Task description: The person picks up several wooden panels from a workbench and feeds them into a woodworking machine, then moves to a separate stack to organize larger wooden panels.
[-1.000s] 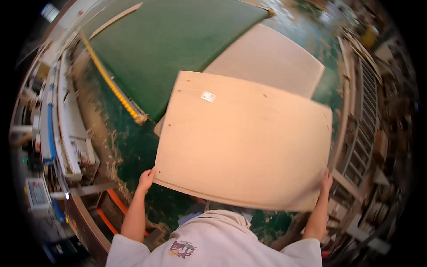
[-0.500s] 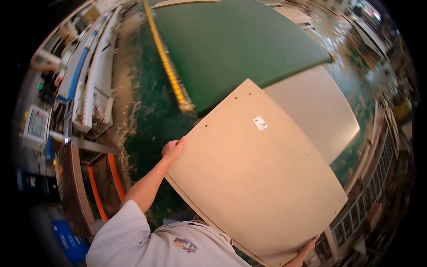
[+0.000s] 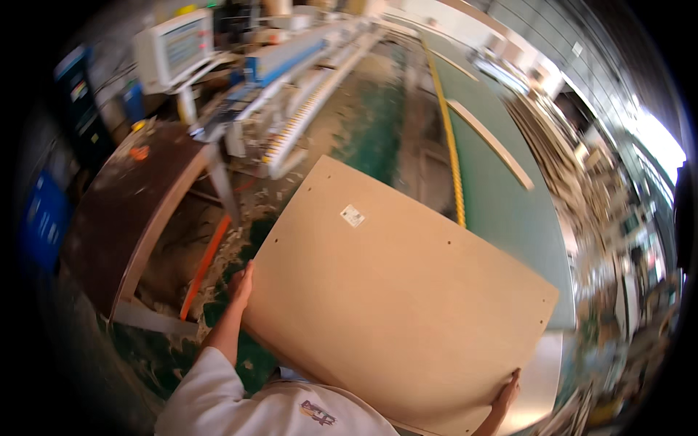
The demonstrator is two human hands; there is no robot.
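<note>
A large light-brown wooden panel (image 3: 407, 291) is held up in front of my body, tilted, with small drilled holes near its edges. A white label (image 3: 352, 216) sticks to its upper left part. My left hand (image 3: 242, 285) grips the panel's left edge, thumb along the rim and the other fingers partly hidden behind. At the lower right edge my right hand (image 3: 507, 392) is closed on the panel, its fingertips just over the rim. The panel's underside is out of sight.
A brown-topped table (image 3: 138, 196) with a metal frame stands at the left. Behind it are a control box (image 3: 174, 51) and a long machine with a roller rail (image 3: 305, 123). A green conveyor belt (image 3: 502, 211) carrying wooden strips (image 3: 491, 142) runs along the right. Sawdust litters the floor.
My view has swung left, bringing the brown table and the control box nearer. The panel has turned with me, its label now farther left; both hands keep their hold.
</note>
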